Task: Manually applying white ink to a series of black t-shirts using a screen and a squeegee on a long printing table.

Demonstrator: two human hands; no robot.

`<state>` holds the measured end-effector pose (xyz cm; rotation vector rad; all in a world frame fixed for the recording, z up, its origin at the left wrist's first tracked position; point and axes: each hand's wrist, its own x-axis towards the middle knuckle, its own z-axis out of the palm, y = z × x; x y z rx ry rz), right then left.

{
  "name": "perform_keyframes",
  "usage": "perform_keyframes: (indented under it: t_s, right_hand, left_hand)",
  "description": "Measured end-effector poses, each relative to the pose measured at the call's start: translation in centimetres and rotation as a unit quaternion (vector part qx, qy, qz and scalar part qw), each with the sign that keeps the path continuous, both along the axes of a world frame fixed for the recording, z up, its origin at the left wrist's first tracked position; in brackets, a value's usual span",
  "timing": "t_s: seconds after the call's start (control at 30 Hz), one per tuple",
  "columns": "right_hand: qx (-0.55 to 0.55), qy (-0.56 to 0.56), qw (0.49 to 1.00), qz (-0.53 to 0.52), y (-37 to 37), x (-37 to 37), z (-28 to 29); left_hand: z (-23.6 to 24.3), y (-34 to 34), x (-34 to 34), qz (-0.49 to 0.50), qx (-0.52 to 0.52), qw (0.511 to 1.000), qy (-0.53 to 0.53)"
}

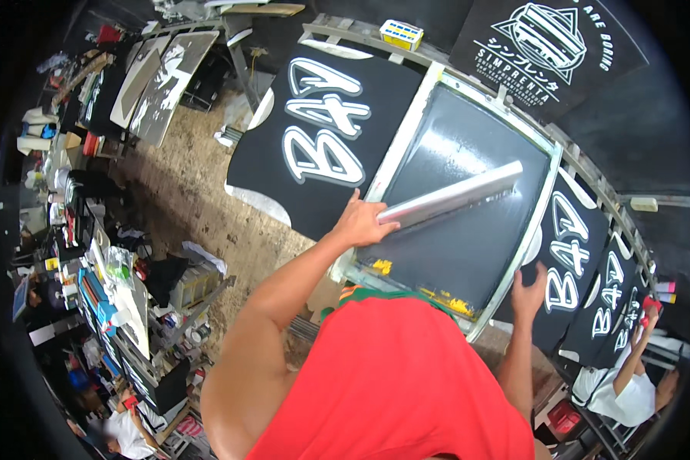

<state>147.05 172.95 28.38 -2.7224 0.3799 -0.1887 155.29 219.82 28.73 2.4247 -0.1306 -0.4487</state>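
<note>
My left hand [364,222] holds the near end of a long silver squeegee [460,189], index finger reaching along the left rail of a screen-printing frame [402,130]. The squeegee lies diagonally over the dark, glossy mesh [452,253], which has yellow smears along its lower edge. My right hand [527,287] is beside the frame's right rail with thumb and fingers apart. Left of the screen lies a black shirt [261,176] with large white-and-grey lettering; similar shirts [590,238] line the right side.
A yellow box [400,34] sits behind the rail. A printed black board [475,46] is at top right. A person in white [613,391] works at lower right, another [126,429] at lower left. Left are wooden flooring [192,192] and a cluttered bench [130,307].
</note>
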Motion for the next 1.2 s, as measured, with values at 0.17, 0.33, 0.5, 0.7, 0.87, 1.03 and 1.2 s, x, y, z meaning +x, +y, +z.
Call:
perform_keyframes:
  t_s: [0.17, 0.33, 0.5, 0.7, 0.87, 1.03, 1.2]
  right_hand:
    - [-0.151, 0.039, 0.957, 0.242, 4.8, 12.5, 10.3]
    - [-0.074, 0.211, 0.944, 0.244, 0.5, 20.9, 3.5]
    - [-0.12, 0.043, 0.967, 0.22, -2.3, 29.6, -1.0]
    - [-0.124, 0.105, 0.976, 0.146, -2.7, 29.9, -2.6]
    - [-0.077, 0.168, 0.963, 0.194, 1.4, 9.0, -2.7]
    - [0.016, 0.266, 0.947, 0.18, 5.1, -7.7, 0.5]
    - [-0.06, 0.099, 0.976, 0.184, 2.5, 8.2, -3.2]
  left_hand:
    - [5.1, -1.8, 7.7, -0.239, 0.094, 0.951, -0.174]
    - [2.7, -4.9, 18.4, -0.273, 0.13, 0.931, -0.206]
    - [-1.0, -9.1, 29.4, -0.235, 0.201, 0.912, -0.271]
    - [-3.3, -11.0, 29.2, -0.199, 0.226, 0.929, -0.214]
    - [-2.3, -5.1, 9.0, -0.225, 0.266, 0.925, -0.155]
    - [-0.8, -1.3, -5.4, -0.242, 0.155, 0.957, -0.046]
    - [-3.1, -4.3, 9.2, -0.222, 0.221, 0.926, -0.213]
